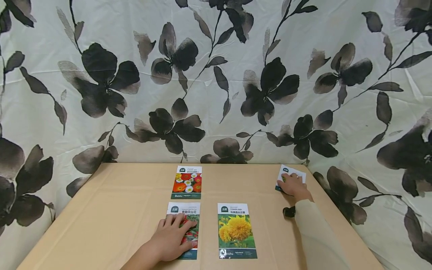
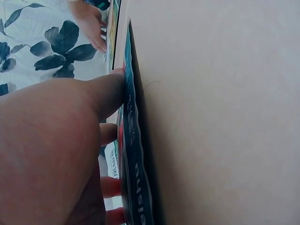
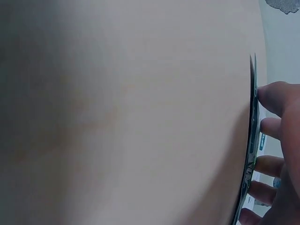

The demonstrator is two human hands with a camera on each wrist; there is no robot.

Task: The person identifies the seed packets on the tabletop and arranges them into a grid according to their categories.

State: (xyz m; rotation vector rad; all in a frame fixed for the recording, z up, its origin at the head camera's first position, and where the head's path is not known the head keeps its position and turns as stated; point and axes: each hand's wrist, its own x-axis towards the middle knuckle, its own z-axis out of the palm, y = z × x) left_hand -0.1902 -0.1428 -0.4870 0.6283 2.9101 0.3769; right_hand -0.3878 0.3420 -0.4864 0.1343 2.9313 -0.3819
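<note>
In the head view my left hand (image 1: 173, 238) rests with spread fingers on a seed packet with red flowers (image 1: 193, 217). The left wrist view shows that thumb and fingertips touching the printed face of the packet (image 2: 136, 126), whose edge stands slightly off the table. At the table's far right, my right hand (image 1: 293, 186) lies over another seed packet (image 1: 285, 170), covering most of its picture. Seen from the right wrist, the thumb and fingertips press on the upper face; two thin dark edges (image 3: 251, 136) show close together beneath them.
A yellow-flower seed packet (image 1: 237, 230) lies between the hands. Behind the left hand lies a packet with red, orange and white flowers (image 1: 186, 182). The wooden table (image 1: 118, 202) ends at a floral cloth (image 1: 216, 93). A black wrist device (image 1: 288, 212) sits at the right cuff.
</note>
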